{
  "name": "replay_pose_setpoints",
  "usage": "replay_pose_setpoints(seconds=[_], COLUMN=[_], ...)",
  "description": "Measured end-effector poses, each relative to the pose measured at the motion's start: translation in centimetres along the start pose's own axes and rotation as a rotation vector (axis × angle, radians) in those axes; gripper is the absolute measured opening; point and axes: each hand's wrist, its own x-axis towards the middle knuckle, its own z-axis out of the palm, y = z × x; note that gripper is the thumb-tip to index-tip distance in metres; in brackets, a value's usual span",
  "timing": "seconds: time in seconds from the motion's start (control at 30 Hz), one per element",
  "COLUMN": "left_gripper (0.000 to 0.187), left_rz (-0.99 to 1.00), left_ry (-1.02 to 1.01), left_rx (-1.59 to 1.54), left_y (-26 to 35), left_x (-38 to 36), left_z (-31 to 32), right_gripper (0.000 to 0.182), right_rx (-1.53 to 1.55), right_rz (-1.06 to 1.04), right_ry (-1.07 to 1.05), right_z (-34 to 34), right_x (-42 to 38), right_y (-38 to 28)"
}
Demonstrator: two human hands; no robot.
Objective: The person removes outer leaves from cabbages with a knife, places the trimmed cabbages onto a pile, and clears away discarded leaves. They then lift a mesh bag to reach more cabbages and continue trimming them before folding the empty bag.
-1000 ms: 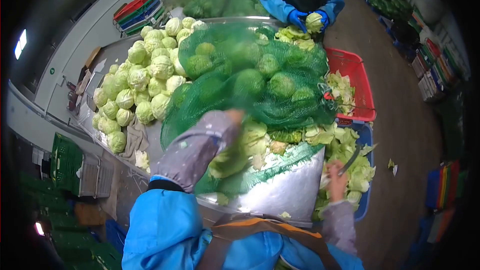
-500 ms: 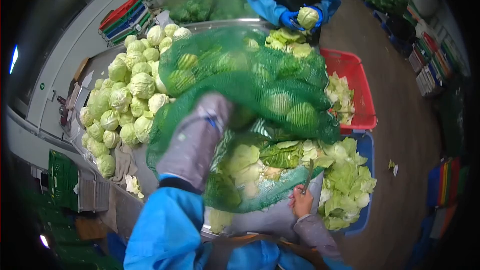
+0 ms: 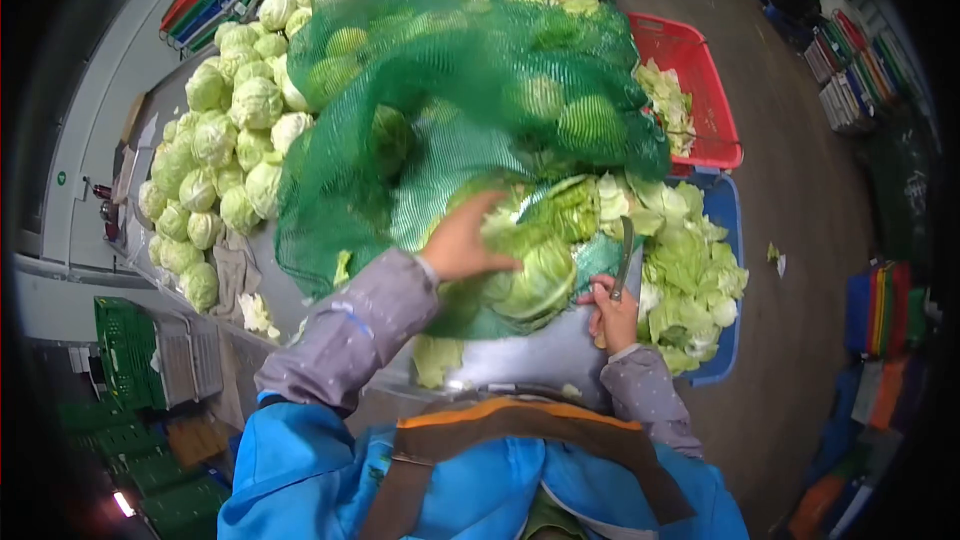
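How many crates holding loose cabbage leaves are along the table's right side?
2: the red crate, farther off, and the blue crate, nearer, beside the right hand. Any behind the netted cabbages would be hidden.

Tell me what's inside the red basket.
Loose, pale green cabbage leaves lie in the red basket, along its left side. Anything beneath them is covered and cannot be seen.

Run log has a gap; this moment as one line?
left hand: open by cabbage; right hand: holding knife; green net: cabbages inside; red crate: leaves
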Motion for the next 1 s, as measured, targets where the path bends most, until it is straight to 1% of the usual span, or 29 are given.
replay_pose_setpoints(seconds=[0.03,0.07,0.1,0.13,0.17,0.2,0.23,0.27,0.33,0.37,0.4,0.43,0.47,0.5,0.53,0.57,0.6,0.63,0.67,0.7,0.73,0.77,0.8,0.87,0.9,0.97,1.0], left_gripper=[0.11,0.11,0.114,0.118,0.118,0.118,0.117,0.116,0.115,0.115,0.115,0.113,0.113,0.112,0.11,0.107,0.107,0.107,0.107,0.107,0.107,0.108,0.108,0.109,0.108,0.107,0.107], left_rz=[-0.006,-0.014,-0.142,-0.268,-0.149,-0.153,-0.099,-0.042,-0.031,0.029,0.09,0.038,0.032,-0.093,-0.219,-0.263,-0.267,-0.249,-0.228,-0.212,-0.212,-0.199,-0.185,-0.201,-0.214,-0.223,-0.221], left_ry=[0.013,0.004,-0.175,-0.355,-0.183,-0.19,-0.069,0.051,0.069,0.09,0.107,0.19,0.187,0.172,0.155,0.206,0.199,0.283,0.368,0.403,0.392,0.398,0.401,0.381,0.381,0.37,0.374], left_rx=[0.251,0.241,0.145,0.048,-0.283,-0.286,-0.185,-0.082,-0.083,0.02,0.123,0.137,0.139,0.152,0.165,0.15,0.15,0.089,0.029,-0.046,-0.041,0.059,0.155,0.153,0.116,0.074,0.071], left_y=[0.0,-0.2,-0.8,-1.6,-2.7,-1.7,-0.6,0.9,3.6,4.4,4.7,4.4,3.3,1.8,0.7,0.7,0.5,0.1,-0.4,-0.7,-0.7,0.2,0.7,0.8,0.8,0.9,0.9], left_x=[-2.0,-3.6,-4.7,-5.9,-7.4,-8.4,-9.5,-10.4,-12.3,-12.9,-13.5,-13.9,-14.1,-13.9,-14.0,-14.1,-14.7,-15.2,-15.6,-16.0,-16.3,-16.3,-16.4,-16.0,-16.0,-15.9,-15.9], left_z=[1.0,2.5,4.4,6.4,8.4,8.6,8.5,8.0,5.8,4.8,4.4,4.9,5.6,6.4,7.1,7.7,8.4,9.1,9.8,10.5,11.0,11.0,11.2,11.4,11.4,11.4,11.5], right_gripper=[0.032,0.038,0.049,0.049,0.05,0.052,0.055,0.055,0.057,0.057,0.057,0.055,0.054,0.045,0.045,0.039,0.033,0.027,0.027,0.028,0.029,0.029,0.029,0.025,0.025,0.021,0.021], right_rx=[-0.007,-0.013,-0.082,-0.083,-0.052,-0.022,0.046,0.05,0.183,0.154,0.159,-0.112,-0.385,-0.515,-0.512,-0.656,-0.8,-0.875,-0.872,-0.888,-0.895,-0.883,-0.88,-0.834,-0.832,-0.86,-0.862], right_rz=[0.001,-0.002,0.07,0.082,0.095,0.107,0.081,0.089,-0.012,0.019,0.029,-0.105,-0.24,-0.29,-0.287,-0.464,-0.639,-0.682,-0.683,-0.569,-0.446,-0.367,-0.358,-0.236,-0.226,-0.297,-0.289], right_ry=[-0.052,-0.106,-0.14,-0.134,-0.151,-0.171,-0.17,-0.165,-0.236,-0.268,-0.266,-0.257,-0.248,-0.168,-0.169,-0.107,-0.045,-0.102,-0.099,-0.208,-0.313,-0.332,-0.321,-0.353,-0.341,-0.363,-0.356], right_z=[0.1,0.4,0.8,0.8,0.9,1.1,1.5,1.8,2.4,2.6,2.4,2.0,1.8,1.9,1.9,2.0,1.8,1.2,1.2,1.3,1.4,1.5,1.7,2.1,2.3,2.9,3.1], right_x=[-1.9,-3.4,-4.3,-4.8,-5.1,-5.4,-6.2,-7.0,-8.3,-8.5,-7.8,-6.4,-5.7,-6.2,-6.9,-7.8,-8.6,-9.2,-10.3,-11.7,-12.3,-12.1,-12.1,-11.7,-11.7,-11.5,-11.3], right_y=[-1.3,-2.3,-2.5,-2.3,-2.1,-2.1,-2.5,-2.8,-2.8,-2.6,-0.9,2.1,3.7,2.8,1.7,0.4,-0.5,-0.9,-1.5,-1.9,-2.0,-1.5,-1.6,-2.4,-2.4,-2.2,-1.9])
